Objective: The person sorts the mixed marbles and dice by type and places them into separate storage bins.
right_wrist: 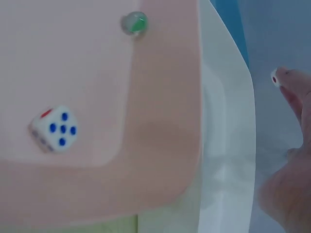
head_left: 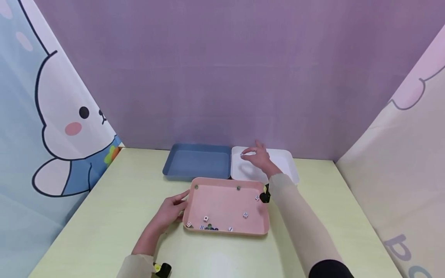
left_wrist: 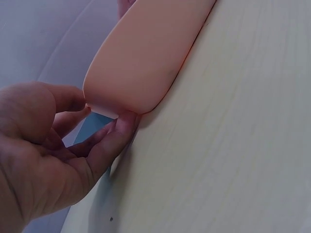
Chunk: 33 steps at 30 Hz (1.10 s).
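Note:
In the head view my right hand (head_left: pixel 259 157) is over the white tray (head_left: pixel 282 162), pinching a white die (head_left: pixel 242 154) between thumb and finger. The right wrist view shows that die (right_wrist: pixel 275 77) at the fingertips. My left hand (head_left: pixel 171 210) holds the left side of the pink tray (head_left: pixel 222 202); up close, its fingers and thumb grip the tray wall (left_wrist: pixel 131 63). Several dice lie in the pink tray, including one die (head_left: pixel 245 215) at right. Glass marbles are there too, one marble (head_left: pixel 238 188) near the far wall and a small cluster by the near wall.
A blue-grey tray (head_left: pixel 198 162) stands behind the pink tray, side by side with the white one. All three are on a pale yellow table (head_left: pixel 114 200). A purple cloth (head_left: pixel 222 77) hangs behind, with printed curtains (head_left: pixel 69 166) at the sides.

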### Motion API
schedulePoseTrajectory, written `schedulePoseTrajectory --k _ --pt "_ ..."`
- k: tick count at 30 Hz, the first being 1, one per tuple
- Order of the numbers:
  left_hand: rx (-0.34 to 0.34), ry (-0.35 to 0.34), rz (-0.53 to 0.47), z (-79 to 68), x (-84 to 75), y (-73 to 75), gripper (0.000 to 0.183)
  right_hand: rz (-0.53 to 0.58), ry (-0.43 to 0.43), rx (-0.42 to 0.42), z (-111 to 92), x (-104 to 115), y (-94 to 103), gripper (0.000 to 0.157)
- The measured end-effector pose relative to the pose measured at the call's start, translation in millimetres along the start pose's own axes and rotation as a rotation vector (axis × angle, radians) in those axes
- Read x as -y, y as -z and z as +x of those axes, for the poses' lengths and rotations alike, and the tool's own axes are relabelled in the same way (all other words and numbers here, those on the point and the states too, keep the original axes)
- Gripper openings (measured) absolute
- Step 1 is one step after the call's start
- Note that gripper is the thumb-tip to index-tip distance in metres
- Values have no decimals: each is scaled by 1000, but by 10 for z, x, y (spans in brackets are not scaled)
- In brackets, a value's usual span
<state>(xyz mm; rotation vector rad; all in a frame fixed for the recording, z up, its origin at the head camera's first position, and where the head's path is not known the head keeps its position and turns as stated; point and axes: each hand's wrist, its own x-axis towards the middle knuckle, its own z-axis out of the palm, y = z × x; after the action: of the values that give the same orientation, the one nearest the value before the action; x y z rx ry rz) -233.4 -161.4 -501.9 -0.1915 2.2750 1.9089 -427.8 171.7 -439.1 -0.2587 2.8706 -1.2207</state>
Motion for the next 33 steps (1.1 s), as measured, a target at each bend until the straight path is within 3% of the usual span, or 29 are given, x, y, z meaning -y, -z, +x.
schedulePoseTrajectory --k 7,13,25,33 --pt "10 -11 -28 -16 10 10 45 78 -107 -20 41 -66 -17 28" --pt "25 -25 -50 -23 14 -5 45 95 -144 -26 76 -131 -47 28" --pt "6 -26 -57 -13 36 -10 45 149 -154 -23 71 -145 -65 35" --pt "-2 -21 -45 -13 2 -29 45 267 -92 -40 141 -224 -63 37"
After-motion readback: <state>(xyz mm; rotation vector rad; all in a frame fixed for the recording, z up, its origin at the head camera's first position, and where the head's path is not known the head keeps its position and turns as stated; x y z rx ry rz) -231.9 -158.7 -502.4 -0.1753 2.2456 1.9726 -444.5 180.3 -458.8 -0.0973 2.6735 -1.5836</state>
